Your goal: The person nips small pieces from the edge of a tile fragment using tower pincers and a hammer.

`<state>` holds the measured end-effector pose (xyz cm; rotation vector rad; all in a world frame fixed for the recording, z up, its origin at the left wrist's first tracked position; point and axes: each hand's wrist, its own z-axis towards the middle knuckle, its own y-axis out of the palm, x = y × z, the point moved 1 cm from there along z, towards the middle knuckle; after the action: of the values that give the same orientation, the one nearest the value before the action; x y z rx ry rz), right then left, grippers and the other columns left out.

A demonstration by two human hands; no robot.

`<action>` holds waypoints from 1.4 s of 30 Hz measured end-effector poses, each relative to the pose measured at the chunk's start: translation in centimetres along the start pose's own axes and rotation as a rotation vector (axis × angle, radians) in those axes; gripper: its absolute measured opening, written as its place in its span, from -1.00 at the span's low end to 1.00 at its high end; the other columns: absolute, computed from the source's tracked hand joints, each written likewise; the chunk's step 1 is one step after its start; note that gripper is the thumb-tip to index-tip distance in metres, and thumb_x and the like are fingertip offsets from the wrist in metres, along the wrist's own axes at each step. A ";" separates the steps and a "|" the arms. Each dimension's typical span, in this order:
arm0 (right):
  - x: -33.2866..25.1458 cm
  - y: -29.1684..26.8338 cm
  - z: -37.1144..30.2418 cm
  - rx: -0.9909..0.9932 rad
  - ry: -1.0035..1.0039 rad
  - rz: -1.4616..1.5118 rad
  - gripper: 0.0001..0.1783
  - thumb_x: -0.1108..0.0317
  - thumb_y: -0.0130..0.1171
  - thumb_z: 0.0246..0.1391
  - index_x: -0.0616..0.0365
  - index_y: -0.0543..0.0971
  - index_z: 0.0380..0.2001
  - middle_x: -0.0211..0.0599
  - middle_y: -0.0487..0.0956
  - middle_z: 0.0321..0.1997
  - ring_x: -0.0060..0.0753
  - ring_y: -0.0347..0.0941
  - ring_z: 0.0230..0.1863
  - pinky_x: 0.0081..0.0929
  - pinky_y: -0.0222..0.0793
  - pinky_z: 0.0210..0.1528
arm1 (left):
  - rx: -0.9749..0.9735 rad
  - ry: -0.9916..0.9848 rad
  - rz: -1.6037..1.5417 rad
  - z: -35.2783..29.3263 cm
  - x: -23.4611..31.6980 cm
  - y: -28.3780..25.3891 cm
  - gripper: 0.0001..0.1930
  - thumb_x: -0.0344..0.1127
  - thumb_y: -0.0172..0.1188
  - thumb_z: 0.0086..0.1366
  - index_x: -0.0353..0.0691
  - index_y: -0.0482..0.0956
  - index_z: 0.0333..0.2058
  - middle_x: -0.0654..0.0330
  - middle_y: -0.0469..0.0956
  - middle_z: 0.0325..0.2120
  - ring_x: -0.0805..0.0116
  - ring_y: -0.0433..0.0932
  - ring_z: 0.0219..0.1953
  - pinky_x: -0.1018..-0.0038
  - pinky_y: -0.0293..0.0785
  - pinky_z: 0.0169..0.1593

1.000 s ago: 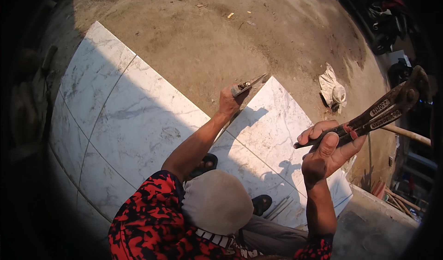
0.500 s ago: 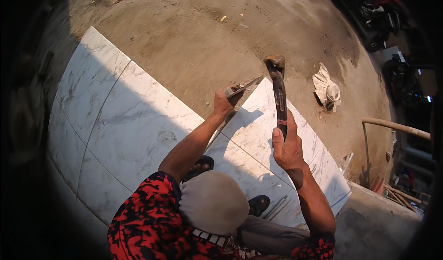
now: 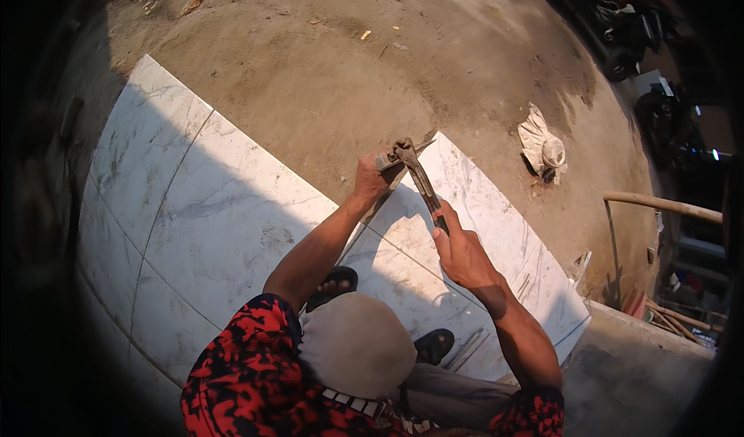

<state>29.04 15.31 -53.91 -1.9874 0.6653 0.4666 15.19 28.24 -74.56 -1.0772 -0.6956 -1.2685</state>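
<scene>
My right hand [image 3: 465, 255] is closed round the handle of a hammer [image 3: 422, 180], thumb along the grip. The hammer's head is over my left hand [image 3: 373, 177], at the tool held there; whether they touch I cannot tell. My left hand is closed on a flat metal tool with a narrow pointed blade [image 3: 426, 139], partly hidden behind the hammer head. The blade lies by the far corner of a white marbled tile [image 3: 457, 170], at the gap beside the tiles on the left [image 3: 225, 181].
My sandalled feet [image 3: 335, 282] rest on the tiles. Bare dirt ground [image 3: 302, 65] lies beyond. A crumpled pale sack [image 3: 542, 146] is on the ground to the right, with a bamboo pole [image 3: 659, 204] near it. Motorcycles [image 3: 635, 26] stand at the far right.
The hammer has swung down and left from its raised position to the tool in my left hand. My left hand stays in nearly the same place, still holding its tool.
</scene>
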 end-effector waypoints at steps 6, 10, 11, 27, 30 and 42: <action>-5.9 -5.9 -3.1 0.593 -0.431 0.568 -0.47 0.22 -0.15 0.31 0.17 0.06 0.24 -0.20 0.46 -0.37 -0.60 0.37 -0.53 -0.51 0.36 -0.50 | 0.042 -0.073 -0.055 0.2 1.1 -1.5 -0.83 -0.30 0.32 0.10 -0.25 0.58 -0.41 0.10 0.59 -0.53 0.27 0.59 -0.51 0.43 0.46 -0.44; -0.6 -2.0 -1.7 0.532 -0.411 0.229 -0.55 0.32 -0.15 0.30 0.18 0.10 0.19 -0.03 0.51 -0.35 -0.29 0.49 -0.49 -0.34 0.40 -0.45 | 0.069 -0.121 -0.095 0.3 1.6 -0.8 -0.69 -0.29 0.39 0.07 -0.26 0.49 -0.28 0.14 0.63 -0.43 0.43 0.60 -0.42 0.50 0.49 -0.36; 0.3 -1.1 -0.9 0.289 -0.288 0.038 -0.50 0.35 -0.12 0.27 0.20 0.07 0.21 0.06 0.52 -0.30 -0.11 0.52 -0.43 -0.27 0.41 -0.40 | 0.045 -0.206 -0.101 0.2 1.8 -0.5 -0.63 -0.27 0.40 0.06 -0.24 0.43 -0.25 0.14 0.63 -0.42 0.43 0.61 -0.39 0.51 0.49 -0.34; -3.1 -2.4 0.7 0.121 -0.136 -0.044 -0.40 0.40 -0.04 0.21 0.17 0.05 0.27 0.23 0.53 -0.18 0.25 0.52 -0.22 -0.13 0.46 -0.20 | 0.078 -0.268 -0.202 1.0 0.6 -0.6 -0.53 -0.29 0.41 0.07 -0.24 0.31 -0.17 0.17 0.61 -0.39 0.44 0.59 -0.34 0.52 0.51 -0.28; -4.4 -3.3 -1.9 0.455 -0.271 0.154 -0.43 0.37 -0.06 0.23 0.19 0.08 0.27 0.21 0.52 -0.11 0.15 0.56 -0.19 -0.16 0.47 -0.19 | 0.059 -0.303 -0.189 0.2 2.1 -1.1 -0.52 -0.27 0.43 0.05 -0.24 0.31 -0.19 0.17 0.60 -0.40 0.42 0.59 -0.38 0.50 0.51 -0.30; -4.4 -4.5 -2.8 0.579 -0.410 0.436 -0.35 0.26 -0.07 0.28 0.20 -0.08 0.29 -0.12 0.49 -0.39 -0.45 0.45 -0.51 -0.52 0.41 -0.46 | 0.053 -0.301 -0.178 0.1 1.4 -1.1 -0.51 -0.22 0.43 0.05 -0.21 0.30 -0.19 0.09 0.62 -0.43 0.32 0.63 -0.37 0.42 0.52 -0.32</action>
<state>28.56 15.80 -47.11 -1.1550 0.8539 0.8106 14.45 27.86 -73.00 -1.1957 -1.0673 -1.2414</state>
